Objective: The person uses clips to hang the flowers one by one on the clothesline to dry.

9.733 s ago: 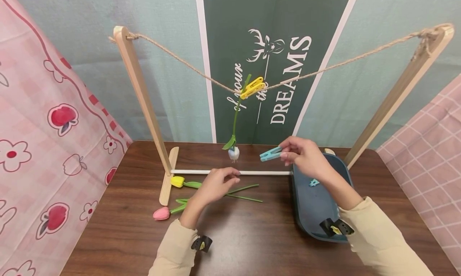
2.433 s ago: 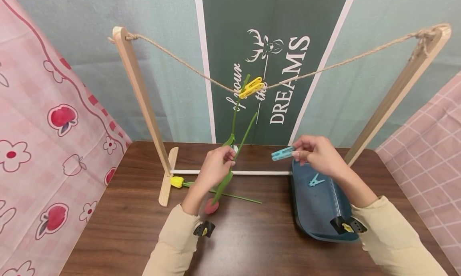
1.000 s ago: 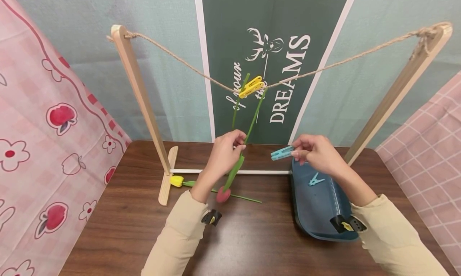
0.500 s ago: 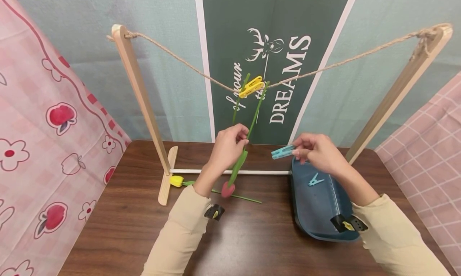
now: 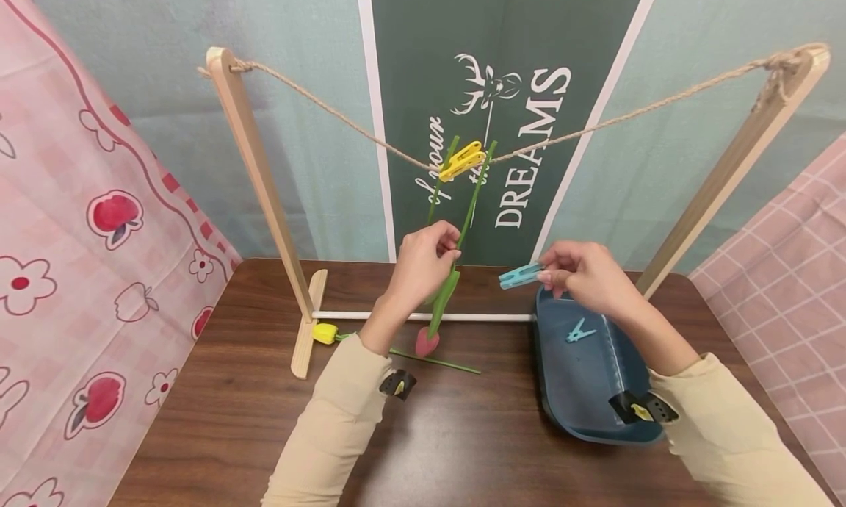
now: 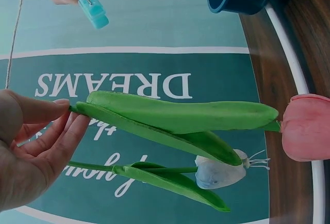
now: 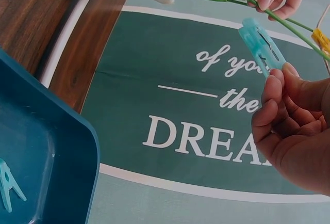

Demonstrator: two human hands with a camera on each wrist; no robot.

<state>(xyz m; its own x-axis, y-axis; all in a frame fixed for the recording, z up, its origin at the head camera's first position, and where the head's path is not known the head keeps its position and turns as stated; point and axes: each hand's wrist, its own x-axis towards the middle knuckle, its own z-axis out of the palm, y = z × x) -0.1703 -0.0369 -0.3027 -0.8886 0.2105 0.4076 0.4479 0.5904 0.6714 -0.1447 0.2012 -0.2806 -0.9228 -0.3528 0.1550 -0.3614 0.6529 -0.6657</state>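
My left hand (image 5: 426,266) pinches the green stem of a pink tulip (image 5: 427,341), which hangs head down with its stem end up beside the rope (image 5: 337,113). In my right hand (image 5: 584,281) a light blue clothespin (image 5: 521,275) is held by its handle ends, over the tray's far edge. A yellow clothespin (image 5: 462,161) clips another flower's stem to the low point of the rope. That flower, a white-blue tulip (image 6: 220,172), hangs upside down behind the left hand. On the table lies a yellow tulip (image 5: 324,333), its stem partly hidden by the left arm.
Two wooden posts (image 5: 261,176) carry the rope, and a white rod (image 5: 489,317) joins them low down. At the right stands a dark blue tray (image 5: 575,389) with one light blue clothespin (image 5: 580,331) inside. A printed curtain (image 5: 317,198) hangs behind.
The left hand has picked the pink tulip off the table and raised it up and rightward until its stem end reaches the rope. The right hand keeps its clothespin, slightly farther right than before.
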